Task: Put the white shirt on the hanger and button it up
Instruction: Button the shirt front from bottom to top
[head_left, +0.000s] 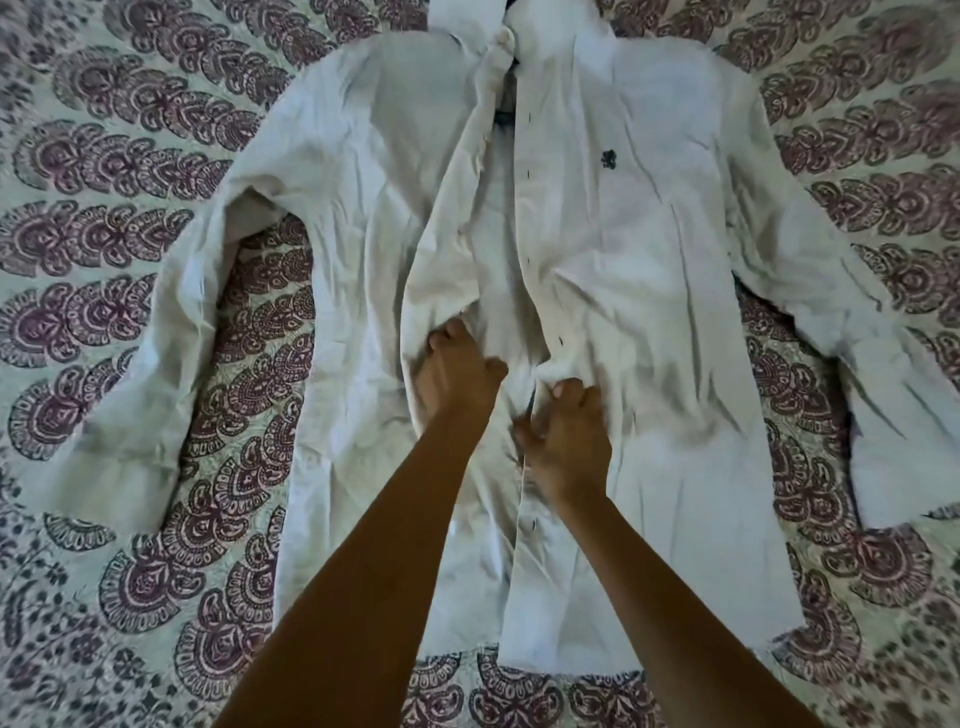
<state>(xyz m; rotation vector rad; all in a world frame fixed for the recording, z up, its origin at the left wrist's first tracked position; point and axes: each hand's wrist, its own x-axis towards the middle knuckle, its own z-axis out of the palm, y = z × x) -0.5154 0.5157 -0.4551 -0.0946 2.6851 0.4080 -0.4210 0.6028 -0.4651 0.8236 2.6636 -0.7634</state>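
Two bare forearms are seen nearest the camera, reaching from the near edge toward the middle of the scene. The left hand (457, 369) is laid on the left front panel of the crumpled white cotton shirt (649, 249), its fingers curled into a fold of the cloth, so its grip is grasping the shirt. The right hand (566, 441) is placed just beside it on the right front edge, where the buttonholes are; its fingers are curled and a bit of cloth is pinched there, though this part is blurred. The shirt is spread flat, front up, on the bedsheet with purple and grey paisley print (104, 156), with collar at the far side and both sleeves lying out to left and right. The front is open in the middle part. A small dark embroidered logo (608, 158) is seen on the right chest. Something dark (503, 117) is visible inside the opening near the collar; whether it is the hanger cannot be told.
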